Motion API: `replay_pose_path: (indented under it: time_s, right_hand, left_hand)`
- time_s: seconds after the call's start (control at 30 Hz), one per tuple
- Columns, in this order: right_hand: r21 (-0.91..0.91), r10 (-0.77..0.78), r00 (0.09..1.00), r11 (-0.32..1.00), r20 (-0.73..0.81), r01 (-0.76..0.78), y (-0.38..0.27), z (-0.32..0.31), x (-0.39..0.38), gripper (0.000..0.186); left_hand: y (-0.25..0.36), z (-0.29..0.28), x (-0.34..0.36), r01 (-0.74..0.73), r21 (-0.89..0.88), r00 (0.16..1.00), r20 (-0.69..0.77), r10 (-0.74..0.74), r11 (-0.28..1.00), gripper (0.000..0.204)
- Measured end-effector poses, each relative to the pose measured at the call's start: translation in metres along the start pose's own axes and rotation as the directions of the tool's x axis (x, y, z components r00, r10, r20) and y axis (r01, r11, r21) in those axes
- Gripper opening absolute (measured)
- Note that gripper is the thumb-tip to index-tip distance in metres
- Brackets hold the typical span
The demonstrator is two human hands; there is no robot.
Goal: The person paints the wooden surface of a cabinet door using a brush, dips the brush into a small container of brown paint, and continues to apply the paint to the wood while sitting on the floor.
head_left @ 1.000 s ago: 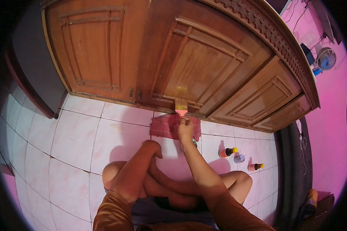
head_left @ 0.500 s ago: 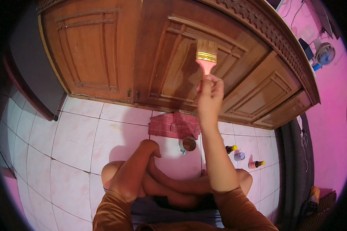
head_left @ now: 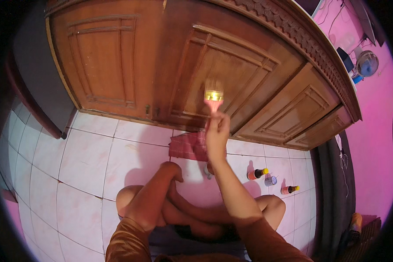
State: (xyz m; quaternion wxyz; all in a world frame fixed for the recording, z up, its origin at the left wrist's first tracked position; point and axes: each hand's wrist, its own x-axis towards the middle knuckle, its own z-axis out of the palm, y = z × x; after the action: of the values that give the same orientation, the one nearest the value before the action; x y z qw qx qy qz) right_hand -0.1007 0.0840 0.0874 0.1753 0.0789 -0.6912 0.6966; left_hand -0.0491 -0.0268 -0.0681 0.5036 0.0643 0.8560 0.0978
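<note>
My right hand (head_left: 217,129) is closed round the pink handle of a flat paintbrush (head_left: 214,98) with a gold metal band. Its bristles are smeared by motion and point up at the recessed panel of a brown wooden cabinet door (head_left: 231,65); I cannot tell whether they touch it. My left hand (head_left: 175,171) hangs bent at the wrist over my crossed legs, its fingers mostly hidden. Below the door lies a dark red checked cloth (head_left: 185,147) on the floor. A cup (head_left: 208,171) stands by it, largely covered by my right forearm.
Right of my forearm, two dark bottles with yellow caps, a nearer-in bottle (head_left: 257,174) and a farther bottle (head_left: 290,189), flank a small jar (head_left: 270,180) on the white tiles (head_left: 135,161). Another cabinet door (head_left: 102,61) is at left. A dark grey panel (head_left: 41,56) stands beside it.
My right hand has brought the paintbrush down and to the left across the door panel. My forearm now covers much of the cup and uncovers one bottle. The left hand stays in place.
</note>
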Motion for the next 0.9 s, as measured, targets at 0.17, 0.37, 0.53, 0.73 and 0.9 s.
replay_pose_path:
  time_s: [0.17,0.37,0.53,0.73,0.9]
  right_hand:
    - [-0.040,-0.103,0.995,0.994,0.005,0.103,-0.048,0.018,0.046,0.020]
    - [-0.197,0.000,1.000,0.980,-0.006,-0.001,0.044,0.001,0.010,0.021]
    - [-0.114,-0.071,0.997,0.991,-0.013,0.069,-0.035,0.021,0.013,0.022]
    - [-0.135,-0.103,0.994,0.986,-0.021,0.099,-0.040,0.033,0.045,0.023]
    - [-0.074,-0.076,0.997,0.994,-0.024,0.074,-0.049,0.035,0.024,0.026]
  left_hand:
    - [0.005,-0.007,-0.005,-0.004,-0.051,1.000,0.011,0.004,0.999,0.058]
    - [0.008,-0.006,0.000,-0.029,-0.046,1.000,0.001,0.029,0.999,0.058]
    - [0.006,-0.001,-0.003,-0.026,0.028,0.996,-0.080,0.028,0.999,0.058]
    - [0.012,-0.006,0.002,-0.030,0.007,0.999,-0.034,0.030,1.000,0.056]
    - [0.008,-0.004,0.001,-0.020,0.016,0.999,-0.045,0.021,1.000,0.057]
